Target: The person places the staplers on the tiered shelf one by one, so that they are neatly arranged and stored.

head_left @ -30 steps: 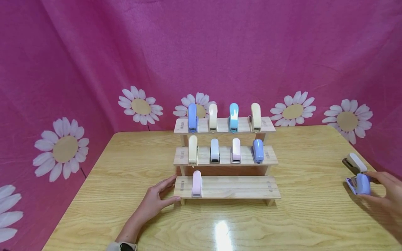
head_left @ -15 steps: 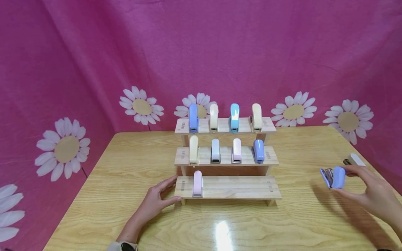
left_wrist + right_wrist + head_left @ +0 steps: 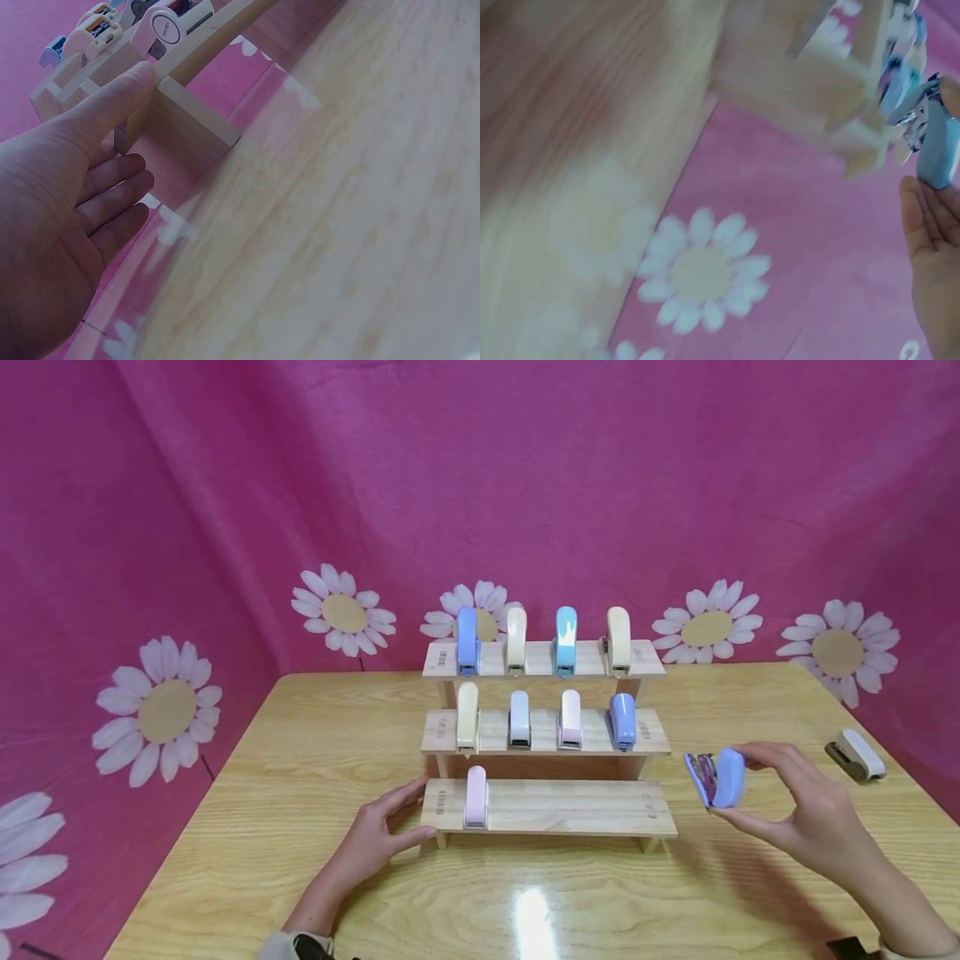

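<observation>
My right hand (image 3: 813, 814) pinches a periwinkle-blue mini stapler (image 3: 730, 778) between thumb and fingers, to the right of a three-tier wooden display rack (image 3: 592, 808). The stapler is tipped on its side, its base splayed from its top; in the right wrist view the stapler (image 3: 939, 146) shows at the right edge. My left hand (image 3: 377, 833) holds the left end of the bottom tier, thumb at the front corner, index finger at the back. In the left wrist view, the left hand's (image 3: 67, 195) other fingers hang loosely below. A pink stapler (image 3: 476, 797) stands at the bottom tier's left.
Several staplers stand upright on the upper tiers, among them a bright blue one (image 3: 566, 642) and a cream one (image 3: 467, 718). A white stapler (image 3: 861, 754) lies on the wooden table (image 3: 360, 710) at the far right. A pink flowered cloth (image 3: 525, 485) hangs behind.
My right hand has carried the periwinkle-blue stapler leftward from the table's right side toward the rack, uncovering the white stapler. My left hand stays at the bottom tier's left end.
</observation>
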Motion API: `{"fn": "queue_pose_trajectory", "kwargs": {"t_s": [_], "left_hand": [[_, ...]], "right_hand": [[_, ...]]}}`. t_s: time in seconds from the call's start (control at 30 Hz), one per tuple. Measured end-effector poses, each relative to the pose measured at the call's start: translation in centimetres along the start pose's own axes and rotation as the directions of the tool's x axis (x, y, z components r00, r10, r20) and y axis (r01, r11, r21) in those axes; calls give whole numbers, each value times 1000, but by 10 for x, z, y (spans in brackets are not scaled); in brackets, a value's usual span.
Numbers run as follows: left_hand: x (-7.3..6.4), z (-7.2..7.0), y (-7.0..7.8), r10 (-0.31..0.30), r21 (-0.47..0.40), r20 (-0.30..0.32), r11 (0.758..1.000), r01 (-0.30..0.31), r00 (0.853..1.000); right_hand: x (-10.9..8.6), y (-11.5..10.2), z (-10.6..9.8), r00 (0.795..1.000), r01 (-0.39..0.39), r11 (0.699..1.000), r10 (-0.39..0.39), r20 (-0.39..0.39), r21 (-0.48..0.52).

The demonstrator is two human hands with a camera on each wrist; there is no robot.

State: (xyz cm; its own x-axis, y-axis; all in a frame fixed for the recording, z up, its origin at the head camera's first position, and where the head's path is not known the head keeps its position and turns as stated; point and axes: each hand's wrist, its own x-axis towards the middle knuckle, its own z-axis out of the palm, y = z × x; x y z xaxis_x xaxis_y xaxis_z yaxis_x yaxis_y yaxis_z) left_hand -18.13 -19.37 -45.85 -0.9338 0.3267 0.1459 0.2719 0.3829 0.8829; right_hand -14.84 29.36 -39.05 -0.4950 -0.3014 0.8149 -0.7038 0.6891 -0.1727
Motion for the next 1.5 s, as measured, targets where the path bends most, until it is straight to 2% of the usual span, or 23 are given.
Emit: {"fn": "queue_pose_trajectory", "kwargs": {"t_s": [0.2,0.43,0.53,0.67,0.87,1.2,1.4,1.5], "left_hand": [[1,1,-1,-4,10,-4,1000,4,1000],[2,0,-1,-1,27,-3,1000,1,1000],[1,0,-1,-5,28,-10,1000,5,1000],[1,-1,0,-27,23,-16,999,27,1000],[0,-2,0,-32,20,-14,999,32,999],[0,-2,-2,-36,20,-14,999,36,999],[0,-1,-1,-45,2,-11,999,45,999],[-1,-1,0,-50,2,-11,999,51,999]], "right_hand": [[15,-26,20,999,24,999,-25,43,22],[25,-53,43,982,11,1000,-16,187,25],[29,-60,55,982,62,996,-71,174,57],[32,-69,72,978,110,993,-114,177,34],[36,-81,91,972,107,994,-106,212,5],[44,-99,112,956,37,997,-16,293,-66],[51,-107,118,919,-33,990,84,386,-136],[53,-110,119,905,-51,989,105,412,-140]]}}
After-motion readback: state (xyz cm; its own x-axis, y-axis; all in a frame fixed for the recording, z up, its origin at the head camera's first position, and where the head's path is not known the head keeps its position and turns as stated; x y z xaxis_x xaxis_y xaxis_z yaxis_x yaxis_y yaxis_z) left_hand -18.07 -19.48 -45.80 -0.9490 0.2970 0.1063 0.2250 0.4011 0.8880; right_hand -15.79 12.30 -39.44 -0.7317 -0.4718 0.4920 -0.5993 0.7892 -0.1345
